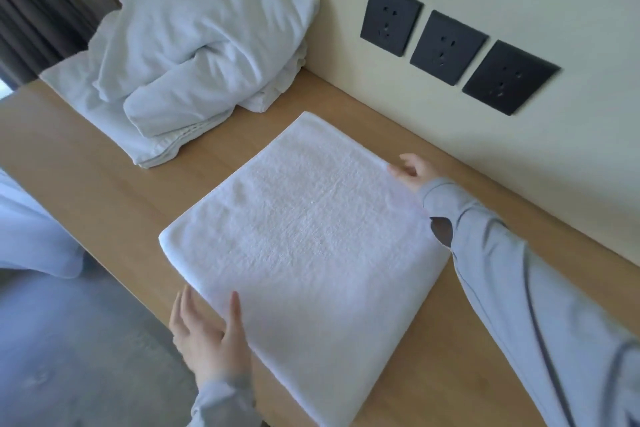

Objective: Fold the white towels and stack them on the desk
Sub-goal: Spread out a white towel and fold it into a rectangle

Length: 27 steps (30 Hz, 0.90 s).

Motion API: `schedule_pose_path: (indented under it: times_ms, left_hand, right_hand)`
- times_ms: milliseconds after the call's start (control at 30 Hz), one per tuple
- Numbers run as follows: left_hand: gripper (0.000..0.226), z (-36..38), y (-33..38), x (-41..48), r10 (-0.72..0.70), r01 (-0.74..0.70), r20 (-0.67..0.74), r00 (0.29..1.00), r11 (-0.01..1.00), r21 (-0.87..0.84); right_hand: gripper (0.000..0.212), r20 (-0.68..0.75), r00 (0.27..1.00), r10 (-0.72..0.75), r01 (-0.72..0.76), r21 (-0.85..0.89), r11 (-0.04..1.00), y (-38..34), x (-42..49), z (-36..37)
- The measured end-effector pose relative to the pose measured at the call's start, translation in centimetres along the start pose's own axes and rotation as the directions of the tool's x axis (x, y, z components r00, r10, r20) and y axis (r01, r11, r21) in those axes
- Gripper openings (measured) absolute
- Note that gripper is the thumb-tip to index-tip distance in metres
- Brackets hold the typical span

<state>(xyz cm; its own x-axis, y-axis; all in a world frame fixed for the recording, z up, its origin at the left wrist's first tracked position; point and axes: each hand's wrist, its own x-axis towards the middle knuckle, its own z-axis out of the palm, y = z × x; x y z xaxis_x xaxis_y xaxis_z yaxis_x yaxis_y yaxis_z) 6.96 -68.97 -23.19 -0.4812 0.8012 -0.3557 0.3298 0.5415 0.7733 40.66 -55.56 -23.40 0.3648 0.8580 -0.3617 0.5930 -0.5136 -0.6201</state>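
I see the folded towel [304, 236] flat on the desk [86, 166], my left hand [207, 333] at 7 and right hand [412, 172] at 2 o'clock touching its edges with straight fingers [235, 308] gripping nothing, crumpled towels [194, 55] heaped at 11 o'clock.

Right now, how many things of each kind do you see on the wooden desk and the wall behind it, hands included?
Black square wall sockets: 3
Flat folded white terry towel: 1
Rumpled heap of white cloth: 1 (pieces inside not countable)
Hands: 2, left hand and right hand
Total: 7
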Motion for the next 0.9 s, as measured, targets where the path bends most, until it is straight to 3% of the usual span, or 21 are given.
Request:
schedule_pose_path:
  times_ms: [67, 100, 133, 233, 333, 433, 533, 600, 633, 700, 800, 900]
  left_hand:
    - [0.06, -0.4, 0.5, 1.8, -0.336, 0.333, -0.014, 0.942, 0.937, -0.105]
    - [0.048, -0.4, 0.3, 2.5, -0.401, 0.401, 0.028, 0.916, 0.904, -0.15]
    - [0.035, -0.1, 0.1, 2.8, -0.435, 0.444, 0.088, 0.896, 0.877, -0.185]
    - [0.05, 0.9, -0.2, 3.1, -0.448, 0.481, 0.184, 0.875, 0.846, -0.23]
    - [0.037, 1.8, 0.1, 3.2, -0.457, 0.5, 0.207, 0.865, 0.822, -0.274]
    - [0.028, 2.0, 0.3, 2.8, -0.325, 0.35, 0.132, 0.937, 0.879, -0.325]
    - [0.024, 1.5, 0.7, 3.1, -0.164, 0.183, 0.09, 0.982, 0.946, -0.267]
    - [0.03, 0.9, 1.9, 4.0, -0.063, 0.079, 0.094, 0.994, 0.982, -0.174]
    - [0.032, 0.5, 2.8, 4.6, -0.008, 0.021, 0.097, 0.995, 0.99, -0.138]
    - [0.039, -0.2, 5.1, 6.0, 0.115, -0.104, 0.127, 0.985, 0.99, -0.09]
    - [0.041, -0.2, 9.4, 8.5, 0.274, -0.275, 0.261, 0.926, 0.961, -0.033]
    - [0.038, 2.1, 13.3, 10.9, 0.355, -0.405, 0.425, 0.833, 0.914, 0.031]
  right_hand:
    - [0.064, 0.067, 0.997, 0.049, -0.044, -0.077, 0.996, -1.4, 1.3, 0.8]
    - [0.068, 0.097, 0.992, 0.083, -0.069, -0.135, 0.988, -1.9, 1.9, 1.0]
    - [0.073, 0.126, 0.985, 0.122, -0.098, -0.183, 0.978, -2.3, 2.4, 1.2]
    - [0.09, 0.181, 0.963, 0.198, -0.155, -0.224, 0.962, -3.1, 3.4, 1.3]
    - [0.1, 0.228, 0.938, 0.262, -0.181, -0.323, 0.929, -3.3, 4.1, 0.9]
    - [0.103, 0.262, 0.928, 0.267, -0.168, -0.346, 0.923, -3.3, 4.3, 0.1]
    - [0.1, 0.265, 0.943, 0.2, -0.135, -0.243, 0.96, -3.1, 2.9, -1.1]
    - [0.088, 0.234, 0.958, 0.166, -0.138, -0.131, 0.982, -2.6, 0.7, -2.2]
    - [0.072, 0.203, 0.969, 0.139, -0.128, -0.07, 0.989, -2.1, -0.7, -2.9]
    - [0.039, 0.115, 0.989, 0.098, -0.105, 0.057, 0.993, -0.8, -4.4, -3.9]
    - [0.036, -0.122, 0.975, 0.186, -0.156, 0.22, 0.963, 1.1, -11.0, -4.7]
    - [0.032, -0.272, 0.903, 0.334, -0.192, 0.439, 0.878, 3.0, -17.5, -3.6]
